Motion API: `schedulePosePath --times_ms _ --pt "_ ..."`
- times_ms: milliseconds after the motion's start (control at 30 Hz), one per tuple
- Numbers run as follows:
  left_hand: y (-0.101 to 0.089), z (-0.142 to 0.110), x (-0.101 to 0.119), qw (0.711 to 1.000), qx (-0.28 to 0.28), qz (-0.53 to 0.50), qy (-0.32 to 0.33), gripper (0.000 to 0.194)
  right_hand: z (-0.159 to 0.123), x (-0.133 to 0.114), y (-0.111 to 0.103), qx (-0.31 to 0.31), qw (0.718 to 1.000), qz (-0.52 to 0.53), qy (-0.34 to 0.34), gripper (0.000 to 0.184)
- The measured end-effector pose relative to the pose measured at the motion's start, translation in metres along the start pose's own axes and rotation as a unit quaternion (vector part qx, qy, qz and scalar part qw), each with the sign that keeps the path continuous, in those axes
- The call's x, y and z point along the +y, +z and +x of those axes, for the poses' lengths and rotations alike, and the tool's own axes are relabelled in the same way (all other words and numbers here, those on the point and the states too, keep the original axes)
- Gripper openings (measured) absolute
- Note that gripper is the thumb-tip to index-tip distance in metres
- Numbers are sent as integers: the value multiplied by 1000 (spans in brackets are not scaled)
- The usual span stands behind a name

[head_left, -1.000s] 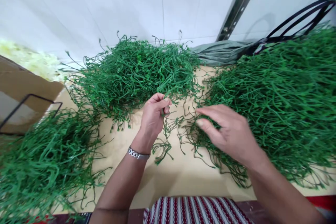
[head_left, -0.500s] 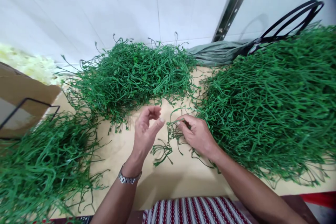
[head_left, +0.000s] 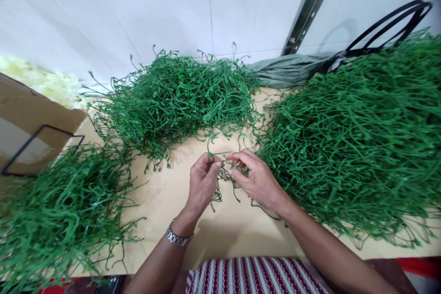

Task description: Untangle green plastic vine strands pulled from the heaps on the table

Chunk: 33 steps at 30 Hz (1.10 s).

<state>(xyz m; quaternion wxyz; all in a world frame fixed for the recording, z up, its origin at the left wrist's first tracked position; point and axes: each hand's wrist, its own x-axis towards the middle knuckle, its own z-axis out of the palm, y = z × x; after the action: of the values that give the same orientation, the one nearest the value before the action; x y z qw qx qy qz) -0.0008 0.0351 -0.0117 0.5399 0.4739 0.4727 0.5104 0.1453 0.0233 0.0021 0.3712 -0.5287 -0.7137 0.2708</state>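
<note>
My left hand (head_left: 202, 183) and my right hand (head_left: 255, 178) meet over the middle of a tan table (head_left: 223, 229). Both pinch the same small cluster of thin green plastic stems (head_left: 223, 167), whose loose ends hang below the fingers. A big heap of the same green stems (head_left: 358, 128) lies just right of my right hand. Another heap (head_left: 175, 96) sits behind my hands, and a third (head_left: 58, 211) lies at the near left. A metal watch is on my left wrist.
A white tiled wall runs behind the table. A grey-green bag with black handles (head_left: 296, 69) lies at the back right under a slanted metal bracket (head_left: 308, 9). A brown cardboard box (head_left: 31, 124) and pale yellowish material (head_left: 44, 82) are at the left. Striped cloth shows below.
My left hand let go of an earlier stem and opened, while my right drew a cluster out of the right heap. Now both hands have closed on that cluster together.
</note>
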Motion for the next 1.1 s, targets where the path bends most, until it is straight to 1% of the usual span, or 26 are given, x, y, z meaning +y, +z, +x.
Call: schedulePosePath --times_ms 67,133,167,233,300,367,433,533,567,633,733,800,867,900,933,1000,1033,1067,1100 --pt "1 -3 0 1000 -26 -4 5 6 1 3 -1 6 1000 12 2 24" --pt "3 -6 0 999 -44 -4 17 7 2 6 1 -1 999 42 -5 26" --pt "4 -7 -1 999 -42 1 26 8 2 8 3 -15 998 67 -4 25" --pt "7 -9 -2 999 -20 16 44 8 0 9 7 -45 992 121 10 17" --pt "8 -11 -3 998 0 26 52 9 -3 9 10 -51 987 148 32 13" --pt "9 -12 -3 999 -3 27 47 10 -4 9 10 -41 992 118 36 13" --pt "7 -11 -1 999 -35 26 27 8 -3 8 6 -38 998 52 17 13" --pt "1 -7 4 993 -101 66 -5 6 0 10 -2 -63 995 -57 -52 13" --pt "-1 -5 5 988 -121 95 -8 6 2 10 -5 -73 990 -90 -78 13" --pt "-5 -2 9 973 -158 169 7 8 4 11 -9 -93 977 -146 -121 12" --pt "-8 2 15 940 -201 271 55 14 7 8 -14 -121 959 -203 -154 10" --pt "-8 3 19 920 -211 316 91 17 8 6 -19 -146 948 -228 -167 8" --pt "-5 2 22 897 -207 364 141 20 10 4 -24 -170 943 -232 -167 6" --pt "-2 1 22 875 -206 401 174 22 11 4 -26 -177 944 -225 -161 7" --pt "1 -1 23 845 -207 444 212 23 11 5 -27 -179 947 -217 -152 8" --pt "8 -4 22 759 -221 540 288 22 9 9 -27 -165 954 -212 -132 10" --pt "12 -6 21 721 -234 570 317 20 8 12 -26 -154 956 -212 -129 11" --pt "16 -7 20 696 -235 587 341 19 6 14 -24 -143 958 -213 -131 11" --pt "19 -8 19 682 -232 596 355 20 3 17 -23 -136 958 -211 -137 11"
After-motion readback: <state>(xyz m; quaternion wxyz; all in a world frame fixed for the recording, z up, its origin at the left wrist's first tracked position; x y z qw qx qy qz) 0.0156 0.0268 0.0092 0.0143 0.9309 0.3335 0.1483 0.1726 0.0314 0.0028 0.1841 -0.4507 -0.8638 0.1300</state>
